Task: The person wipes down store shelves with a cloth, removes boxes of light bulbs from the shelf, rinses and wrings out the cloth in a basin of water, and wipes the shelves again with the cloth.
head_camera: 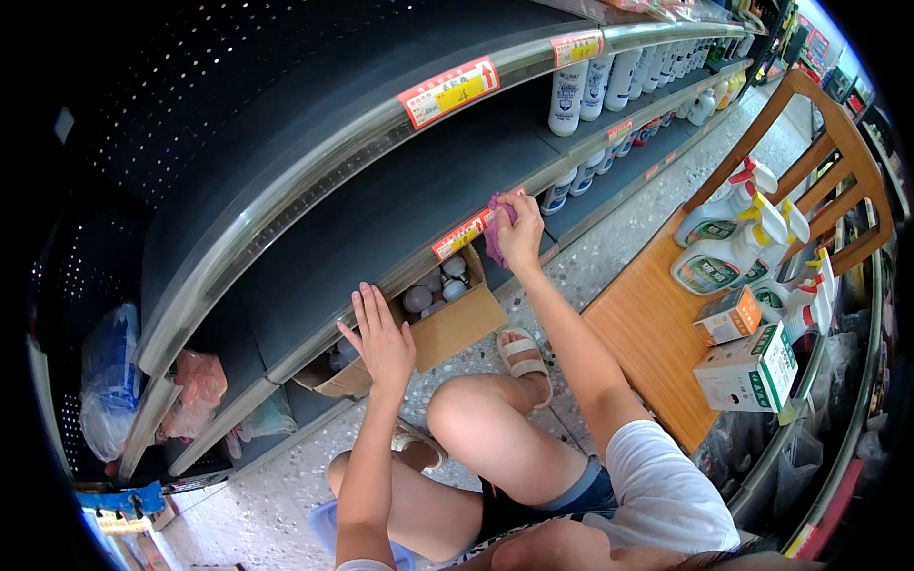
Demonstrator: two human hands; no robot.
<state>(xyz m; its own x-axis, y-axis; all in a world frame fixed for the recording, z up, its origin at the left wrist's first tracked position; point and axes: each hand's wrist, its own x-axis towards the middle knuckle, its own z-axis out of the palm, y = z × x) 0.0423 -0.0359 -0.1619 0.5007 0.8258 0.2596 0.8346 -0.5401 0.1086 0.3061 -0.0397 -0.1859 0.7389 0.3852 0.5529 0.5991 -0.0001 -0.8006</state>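
My right hand (523, 234) holds a crumpled purple cloth (495, 239) against the front price strip of a dark metal shelf (400, 200). The cloth touches the strip beside a red-and-yellow price tag (460, 238). Farther left along the same edge, my left hand (383, 341) lies flat with its fingers spread, holding nothing. Below that edge, an open cardboard box (457, 325) contains several light bulbs (454, 278); my left hand and the shelf hide part of it.
White bottles (568, 100) line the shelves at the upper right. To my right, a wooden chair (628, 314) carries several spray bottles (721, 260), an orange-and-white box (728, 316) and a green-and-white carton (746, 371). Plastic-bagged goods (196, 392) occupy the left shelf end.
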